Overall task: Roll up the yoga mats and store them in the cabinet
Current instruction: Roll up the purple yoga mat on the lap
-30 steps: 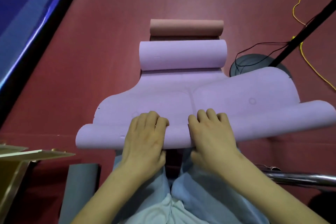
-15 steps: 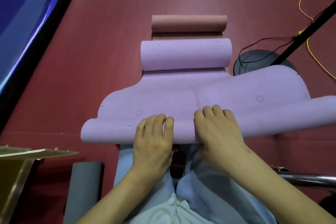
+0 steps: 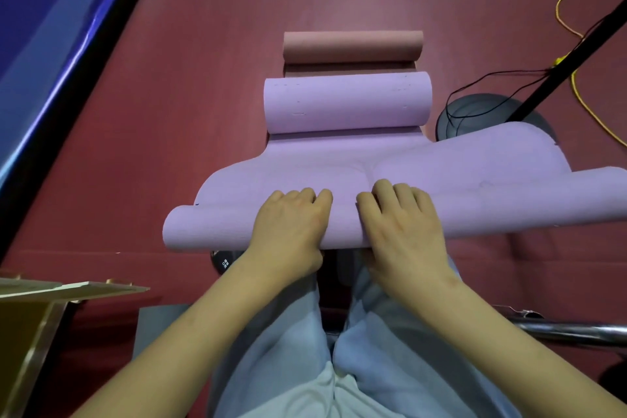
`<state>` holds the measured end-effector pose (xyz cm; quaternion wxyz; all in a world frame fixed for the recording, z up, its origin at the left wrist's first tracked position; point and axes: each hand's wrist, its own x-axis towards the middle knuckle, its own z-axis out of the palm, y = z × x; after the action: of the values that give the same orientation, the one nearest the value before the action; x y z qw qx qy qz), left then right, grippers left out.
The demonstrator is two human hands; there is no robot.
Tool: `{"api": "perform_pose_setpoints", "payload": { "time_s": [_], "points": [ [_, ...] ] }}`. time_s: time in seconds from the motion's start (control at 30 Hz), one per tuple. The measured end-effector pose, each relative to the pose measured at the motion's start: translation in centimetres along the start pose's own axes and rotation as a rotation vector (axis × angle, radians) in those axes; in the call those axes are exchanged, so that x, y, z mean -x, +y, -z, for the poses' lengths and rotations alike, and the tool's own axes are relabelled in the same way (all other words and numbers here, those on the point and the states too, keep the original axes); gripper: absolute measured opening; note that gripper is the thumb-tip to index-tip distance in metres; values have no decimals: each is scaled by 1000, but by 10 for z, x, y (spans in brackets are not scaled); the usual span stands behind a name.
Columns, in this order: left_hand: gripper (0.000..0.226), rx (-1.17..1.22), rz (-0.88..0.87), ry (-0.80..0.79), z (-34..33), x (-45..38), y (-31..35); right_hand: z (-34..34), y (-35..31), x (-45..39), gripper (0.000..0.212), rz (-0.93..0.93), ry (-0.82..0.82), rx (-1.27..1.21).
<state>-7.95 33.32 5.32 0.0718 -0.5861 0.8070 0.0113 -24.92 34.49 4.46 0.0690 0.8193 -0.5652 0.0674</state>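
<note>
Purple mat [image 3: 441, 166] on the red floor [image 3: 203, 61], just ahead of the person's knees. Its near end is wound into a roll [image 3: 210, 227] lying crosswise; the far end also curls into a fat coil [image 3: 346, 102]. Flat stretch between the two shows a centre crease. A pink mat [image 3: 353, 46], partly rolled, lies beyond the far coil.

Step in hand, as I judge it — rolling the near end forward. To do it well: push both sides evenly so the roll's ends stay flush, keep it tight, smooth the crease before it gets wound in. The right side already flares wider than the left.

Left hand [image 3: 291, 227] and right hand [image 3: 400, 224] sit side by side, near but not touching, at mid-roll. Palms down on top, fingers curled over its front — gripping it. Forearms run straight from the lap.
</note>
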Motion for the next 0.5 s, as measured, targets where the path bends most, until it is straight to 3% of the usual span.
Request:
{"api": "perform_pose_setpoints", "payload": {
  "time_s": [0.17, 0.5],
  "points": [
    [47, 6, 2, -33, 7, -2, 1, -3, 2, -11, 45, -14, -10, 40],
    [45, 100, 40, -35, 12, -1, -9, 2, -4, -24, 58, -38, -92, 50]
  ]
}}
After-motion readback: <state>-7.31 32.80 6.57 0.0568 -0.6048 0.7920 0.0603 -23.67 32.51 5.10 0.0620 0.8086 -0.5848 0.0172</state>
